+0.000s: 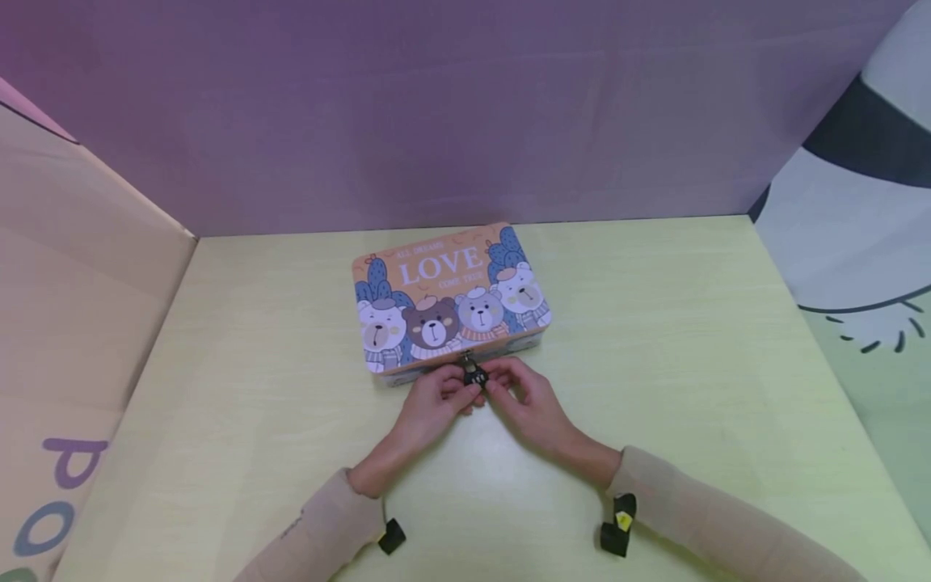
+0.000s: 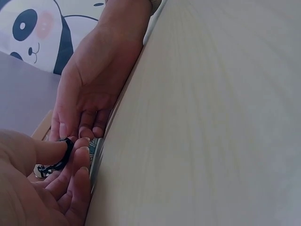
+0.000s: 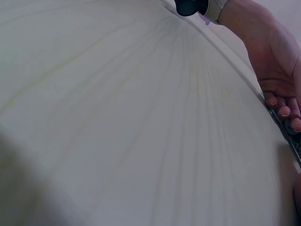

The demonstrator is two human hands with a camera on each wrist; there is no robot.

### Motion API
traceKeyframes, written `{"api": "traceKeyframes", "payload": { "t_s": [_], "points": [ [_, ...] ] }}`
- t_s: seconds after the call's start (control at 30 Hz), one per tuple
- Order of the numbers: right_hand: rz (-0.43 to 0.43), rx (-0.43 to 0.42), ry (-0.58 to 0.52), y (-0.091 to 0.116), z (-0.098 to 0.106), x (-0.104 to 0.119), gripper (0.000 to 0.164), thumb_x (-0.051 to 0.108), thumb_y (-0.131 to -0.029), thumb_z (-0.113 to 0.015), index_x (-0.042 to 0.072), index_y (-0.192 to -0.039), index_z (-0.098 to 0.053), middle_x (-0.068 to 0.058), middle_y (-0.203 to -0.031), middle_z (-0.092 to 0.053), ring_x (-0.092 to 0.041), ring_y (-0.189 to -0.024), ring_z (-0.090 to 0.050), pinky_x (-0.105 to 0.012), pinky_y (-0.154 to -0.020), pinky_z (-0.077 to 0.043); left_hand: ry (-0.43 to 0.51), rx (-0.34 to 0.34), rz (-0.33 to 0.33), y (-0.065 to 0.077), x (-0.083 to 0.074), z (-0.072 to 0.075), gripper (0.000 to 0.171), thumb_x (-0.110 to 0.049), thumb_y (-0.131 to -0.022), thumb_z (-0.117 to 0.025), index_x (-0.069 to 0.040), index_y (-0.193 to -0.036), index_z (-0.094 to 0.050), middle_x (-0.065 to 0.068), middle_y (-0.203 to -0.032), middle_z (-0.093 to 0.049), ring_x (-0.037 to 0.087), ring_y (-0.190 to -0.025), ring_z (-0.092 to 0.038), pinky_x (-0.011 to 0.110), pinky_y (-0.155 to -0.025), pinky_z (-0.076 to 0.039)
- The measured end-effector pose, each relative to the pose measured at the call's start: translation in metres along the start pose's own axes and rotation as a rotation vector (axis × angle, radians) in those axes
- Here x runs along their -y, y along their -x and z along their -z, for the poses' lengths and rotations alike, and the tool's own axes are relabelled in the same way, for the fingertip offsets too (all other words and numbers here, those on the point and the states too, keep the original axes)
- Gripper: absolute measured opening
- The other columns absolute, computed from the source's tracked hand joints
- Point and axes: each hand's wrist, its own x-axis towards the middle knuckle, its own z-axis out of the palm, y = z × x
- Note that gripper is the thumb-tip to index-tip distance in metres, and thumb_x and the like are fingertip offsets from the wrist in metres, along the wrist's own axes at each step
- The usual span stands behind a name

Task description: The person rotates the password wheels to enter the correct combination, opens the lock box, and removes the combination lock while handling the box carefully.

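A tin box (image 1: pixel 451 299) with bears and the word LOVE on its lid lies closed on the table, slightly turned. At the middle of its front edge hangs a small black combination padlock (image 1: pixel 476 375), its shackle at the box's clasp (image 1: pixel 466 356). My left hand (image 1: pixel 435 406) pinches the padlock from the left, thumb and fingers curled. From the other side, my right hand (image 1: pixel 534 408) grips it with thumb and forefinger. In the left wrist view the black padlock (image 2: pixel 66 157) is partly hidden by the fingers. The right wrist view shows my left hand (image 3: pixel 275 59) beside the box's dark lower edge.
The pale wooden table (image 1: pixel 655 323) extends on both sides of the box. A purple panel (image 1: pixel 465 121) stands behind it, with printed panels at the left (image 1: pixel 80 283) and right (image 1: pixel 858 242). Small black devices (image 1: pixel 617 525) are strapped at both wrists.
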Motion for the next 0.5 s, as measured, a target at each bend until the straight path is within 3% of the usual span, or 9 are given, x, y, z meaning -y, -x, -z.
{"api": "traceKeyframes", "payload": {
  "t_s": [0.5],
  "points": [
    [0.013, -0.002, 0.0, -0.0003, 0.0002, -0.0011, 0.025, 0.001, -0.099, -0.063, 0.003, -0.124, -0.063, -0.008, -0.109, -0.069, -0.022, -0.098, -0.064, -0.027, -0.093, -0.056, 0.013, 0.012, 0.032, 0.0002, -0.0007, 0.0003, 0.016, -0.007, -0.1, -0.064, 0.003, -0.112, -0.067, 0.011, -0.092, -0.075, 0.018, -0.082, -0.071, 0.028, -0.076, -0.062]
  ]
}}
